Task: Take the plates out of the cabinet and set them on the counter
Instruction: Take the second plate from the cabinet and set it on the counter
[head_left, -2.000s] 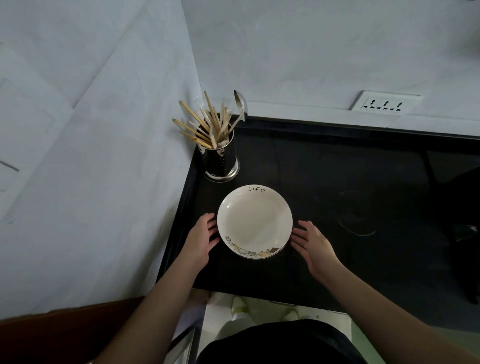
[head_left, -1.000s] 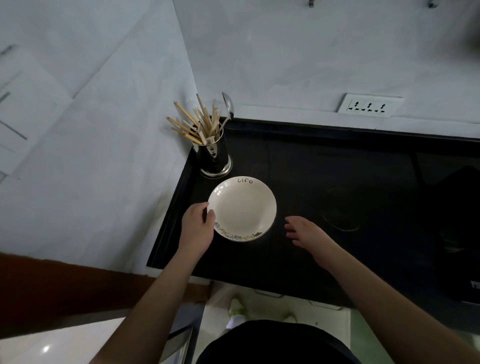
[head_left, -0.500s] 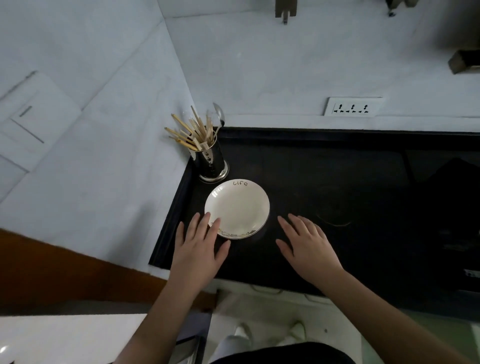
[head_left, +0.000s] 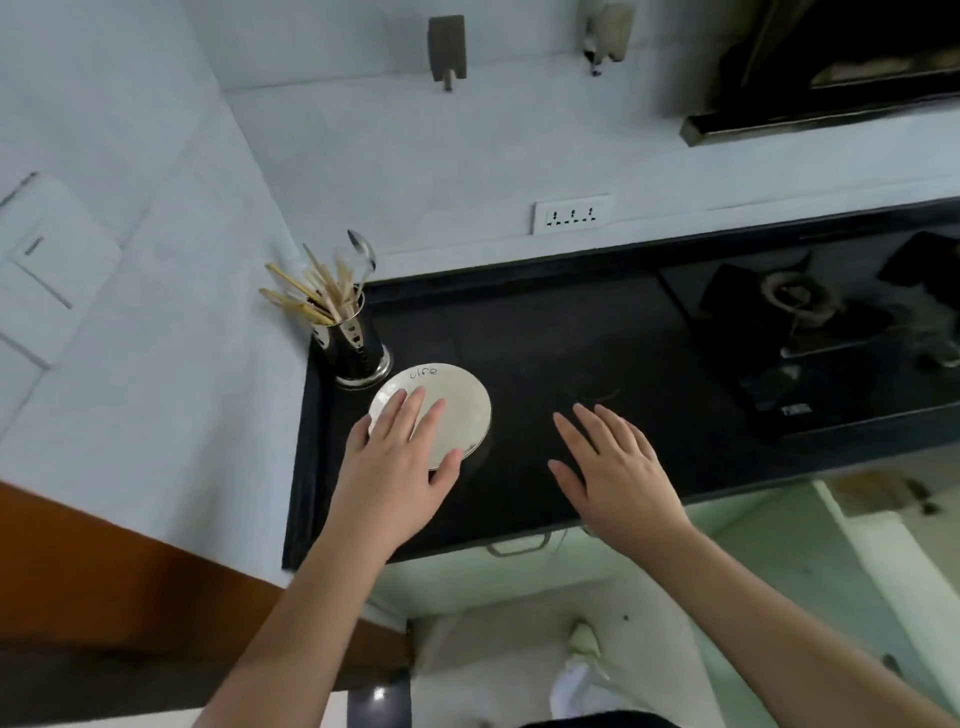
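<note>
A cream plate (head_left: 460, 402) with the word "Life" on its far rim lies flat on the black counter (head_left: 550, 332) near the left corner. My left hand (head_left: 397, 467) hovers over the plate's near left part with fingers spread, covering some of it; I cannot tell if it touches. My right hand (head_left: 610, 467) is spread palm down over bare counter to the right of the plate, holding nothing. No cabinet interior is in view.
A steel holder (head_left: 353, 345) with chopsticks and a spoon stands just behind the plate against the wall. A gas stove (head_left: 800, 317) occupies the counter's right side. A drawer handle (head_left: 517, 545) sits under the counter edge. A wall socket (head_left: 571, 213) is behind.
Both hands let go of the plate's sides, drew back, then opened flat. My left hand has moved forward over the plate. The view has risen and pulled back, showing the stove.
</note>
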